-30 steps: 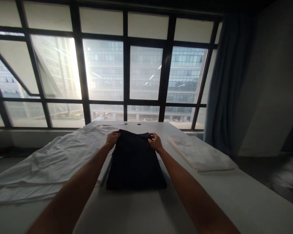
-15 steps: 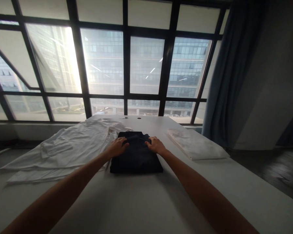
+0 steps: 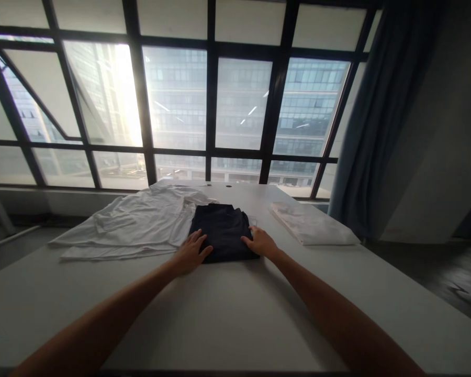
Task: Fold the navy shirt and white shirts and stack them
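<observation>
Left hand point(image 3: 191, 253) and right hand point(image 3: 260, 242) are lying open, flat on folded dark garment point(image 3: 222, 231), near edge; looking soft, light, floppy—best lifting under both sides.

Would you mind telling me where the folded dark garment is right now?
The folded dark garment lies mid-table in the head view, between the spread white shirt and the folded white cloth, with both hands at its near edge.

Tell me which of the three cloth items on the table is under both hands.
The dark folded garment in the middle: left hand and right hand rest on its near edge. The spread white shirt and folded white cloth lie untouched.
</observation>
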The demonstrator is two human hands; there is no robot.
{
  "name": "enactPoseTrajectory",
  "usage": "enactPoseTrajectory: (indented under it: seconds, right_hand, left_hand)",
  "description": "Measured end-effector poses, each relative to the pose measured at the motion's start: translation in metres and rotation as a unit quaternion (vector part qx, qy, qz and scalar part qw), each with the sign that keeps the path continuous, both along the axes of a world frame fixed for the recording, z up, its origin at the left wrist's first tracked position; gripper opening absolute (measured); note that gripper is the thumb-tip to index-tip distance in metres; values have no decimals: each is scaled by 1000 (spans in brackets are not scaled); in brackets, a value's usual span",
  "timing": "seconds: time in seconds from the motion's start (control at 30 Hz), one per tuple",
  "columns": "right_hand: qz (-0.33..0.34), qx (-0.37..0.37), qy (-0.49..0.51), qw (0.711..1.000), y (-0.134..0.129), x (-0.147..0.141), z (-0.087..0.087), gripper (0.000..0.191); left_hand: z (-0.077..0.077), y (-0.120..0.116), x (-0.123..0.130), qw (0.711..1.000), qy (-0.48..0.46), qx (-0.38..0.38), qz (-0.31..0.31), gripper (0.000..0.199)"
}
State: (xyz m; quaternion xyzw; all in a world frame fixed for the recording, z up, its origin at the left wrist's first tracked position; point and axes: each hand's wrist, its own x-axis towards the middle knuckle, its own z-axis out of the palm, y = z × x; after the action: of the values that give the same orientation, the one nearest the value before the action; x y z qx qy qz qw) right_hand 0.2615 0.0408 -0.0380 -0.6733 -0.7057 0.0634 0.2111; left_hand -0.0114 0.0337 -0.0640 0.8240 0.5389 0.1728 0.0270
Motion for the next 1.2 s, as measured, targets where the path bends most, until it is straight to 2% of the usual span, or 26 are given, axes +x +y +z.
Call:
enactPoseTrajectory:
  seconds: [0.07, 0.13, 0.2, 0.3, 0.47, 0.63, 0.7, 0.77, 0.8, 0.83, 0.9, 0.93, 0.97, 1.0, 1.03, 1.1, 1.2]
  right_hand:
    - [-9, -60, 65, 996, -2, 3, 9, 60]
    - [-20, -130, 133, 982, -3, 7, 17, 66]
    - [-33, -178, 186, 966, -5, 10, 23, 73]
    - [-35, -209, 225, 951, -5, 16, 26, 77]
    - [-23, -277, 199, 940, -4, 13, 22, 67]
    - [-2, -294, 142, 945, -14, 7, 26, 56]
    - [15, -360, 115, 926, -23, 9, 35, 52]
    - [25, -434, 91, 896, -32, 9, 47, 48]
    - [19, -436, 77, 896, -35, 8, 53, 48]
    - [5, -398, 57, 916, -36, 5, 57, 49]
    - [-10, -211, 1, 977, -34, -3, 59, 52]
    - [9, -99, -30, 995, -30, -8, 56, 53]
    - [50, -5, -59, 997, -25, -12, 49, 53]
    - [102, 51, -84, 990, -19, -16, 41, 53]
    - [151, 66, -103, 981, -11, -19, 30, 54]
    - [196, 9, -127, 972, 4, -18, 8, 60]
    - [167, -91, -126, 974, 21, -8, -17, 73]
  left_hand:
    - [6, 1, -11, 998, -3, 11, 59, 68]
    - [12, 2, -21, 996, -5, 0, 92, 69]
    - [16, 3, -26, 995, -12, -40, 88, 68]
    - [19, 2, -27, 994, -14, -86, 72, 61]
    - [21, -3, -22, 995, 0, -82, 60, 51]
    - [32, -8, -25, 991, -2, -125, 41, 52]
    - [40, -12, -30, 987, 9, -159, 36, 53]
    - [51, -17, -36, 973, 41, -224, 36, 60]
    - [56, -19, -38, 967, 64, -244, 41, 61]
    - [60, -21, -37, 967, 85, -236, 53, 60]
    - [63, -22, -29, 982, 107, -131, 81, 52]
    - [61, -21, -22, 990, 105, -55, 81, 49]
    - [56, -18, -13, 993, 95, 12, 67, 49]
    - [49, -15, -4, 994, 82, 54, 41, 51]
    - [40, -10, 5, 995, 73, 66, 7, 54]
    - [20, 2, 17, 996, 71, 28, -38, 62]
    - [-4, 17, 19, 995, 68, -56, -53, 70]
